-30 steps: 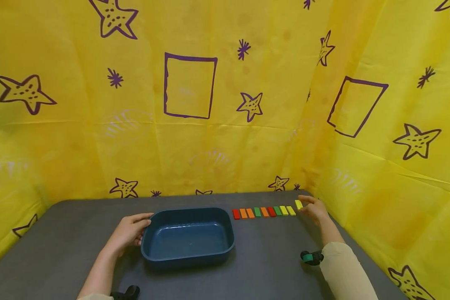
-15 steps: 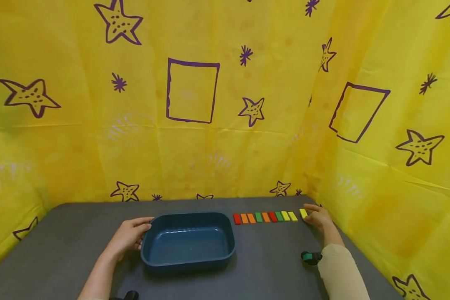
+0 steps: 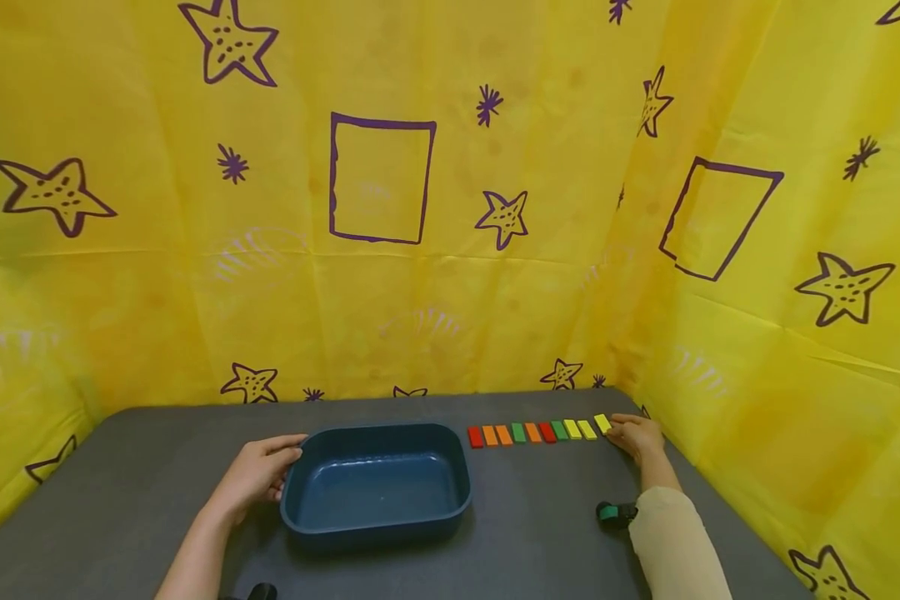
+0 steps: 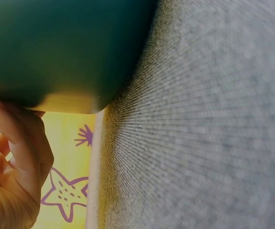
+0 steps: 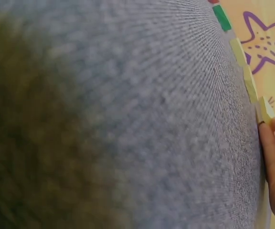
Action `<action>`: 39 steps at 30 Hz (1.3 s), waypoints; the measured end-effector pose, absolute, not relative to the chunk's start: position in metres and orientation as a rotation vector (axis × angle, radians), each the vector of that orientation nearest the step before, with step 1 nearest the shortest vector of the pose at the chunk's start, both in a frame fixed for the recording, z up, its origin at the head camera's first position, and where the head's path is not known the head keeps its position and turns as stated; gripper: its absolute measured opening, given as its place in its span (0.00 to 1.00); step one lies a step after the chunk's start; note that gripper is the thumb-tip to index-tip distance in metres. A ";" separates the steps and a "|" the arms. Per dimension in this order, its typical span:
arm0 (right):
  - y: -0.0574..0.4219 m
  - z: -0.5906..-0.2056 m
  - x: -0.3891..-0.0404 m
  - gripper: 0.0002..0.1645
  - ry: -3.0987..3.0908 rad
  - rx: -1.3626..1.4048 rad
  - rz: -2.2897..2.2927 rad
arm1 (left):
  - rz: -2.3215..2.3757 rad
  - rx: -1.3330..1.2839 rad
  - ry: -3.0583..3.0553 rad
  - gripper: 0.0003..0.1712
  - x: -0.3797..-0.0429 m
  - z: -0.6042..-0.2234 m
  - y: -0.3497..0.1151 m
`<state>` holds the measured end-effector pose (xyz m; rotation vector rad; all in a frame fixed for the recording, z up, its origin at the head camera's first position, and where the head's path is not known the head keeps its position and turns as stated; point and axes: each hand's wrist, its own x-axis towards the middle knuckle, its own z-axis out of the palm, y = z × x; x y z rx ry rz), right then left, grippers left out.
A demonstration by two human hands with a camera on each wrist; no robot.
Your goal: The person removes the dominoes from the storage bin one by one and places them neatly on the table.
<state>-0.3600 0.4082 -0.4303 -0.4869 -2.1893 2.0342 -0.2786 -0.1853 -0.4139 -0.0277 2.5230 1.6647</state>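
Observation:
My left hand [image 3: 258,471] grips the left rim of a dark blue rectangular tub [image 3: 375,535], and nothing shows inside the tub. In the left wrist view, curled fingers of that hand [image 4: 18,162] lie against the wall of the tub [image 4: 66,52]. At the far right, my right hand [image 3: 639,437] pinches a small yellow block [image 3: 602,424] between thumb and finger. This block is at the right end of a row of flat blocks, close to another yellow block [image 3: 587,429]. The right wrist view shows the pinched yellow block [image 5: 266,110] tilted slightly at the table surface.
Left of the yellow blocks, the row holds a green block [image 3: 559,430], a red block [image 3: 547,432], an orange block [image 3: 532,432] and several more. Yellow cloth [image 3: 390,333] with purple drawings walls the grey table [image 3: 525,517] at back and sides.
My right hand has brought the yellow block down and then left, closer to the row's end. My left hand and the tub stay where they were. The head view tilts slightly.

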 end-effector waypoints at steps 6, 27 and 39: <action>0.408 -0.430 -0.360 0.31 -2.249 -0.462 1.984 | 1.661 -0.031 2.536 0.28 -0.279 -0.414 -0.188; 0.400 -0.431 -0.365 0.28 -2.340 -0.477 1.904 | 1.662 -0.052 2.546 0.28 -0.276 -0.413 -0.193; 0.401 -0.433 -0.360 0.32 -2.365 -0.480 1.832 | 1.676 -0.062 2.547 0.28 -0.274 -0.414 -0.191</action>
